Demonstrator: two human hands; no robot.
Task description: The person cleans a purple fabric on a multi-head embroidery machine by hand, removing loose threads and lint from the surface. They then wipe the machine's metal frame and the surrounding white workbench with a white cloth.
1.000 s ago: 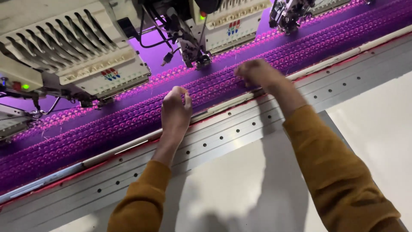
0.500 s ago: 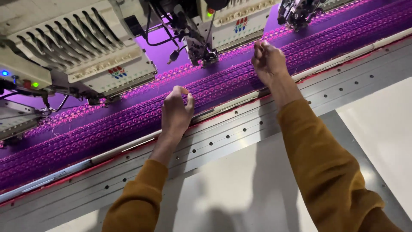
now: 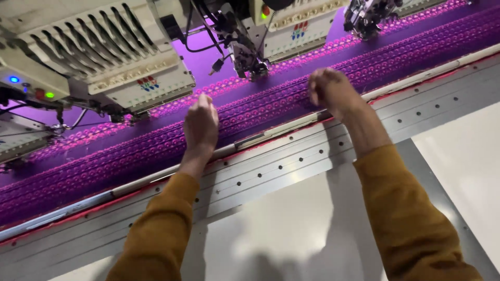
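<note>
Purple cloth [image 3: 291,99] lies stretched flat under the embroidery heads [image 3: 130,67], clamped along a metal rail [image 3: 271,136] to stay taut | left hand [image 3: 200,125] rests on the cloth at the rail, fingers together, holding nothing | right hand [image 3: 330,88] curled on the cloth, pinch unclear | grey counter [image 3: 323,161] below

Grey metal machine bed [image 3: 291,171] with rows of small holes runs diagonally. Pale, smooth white table surface [image 3: 281,229] below, carrying soft shadows. Lighting bright, purple-tinted above.
</note>
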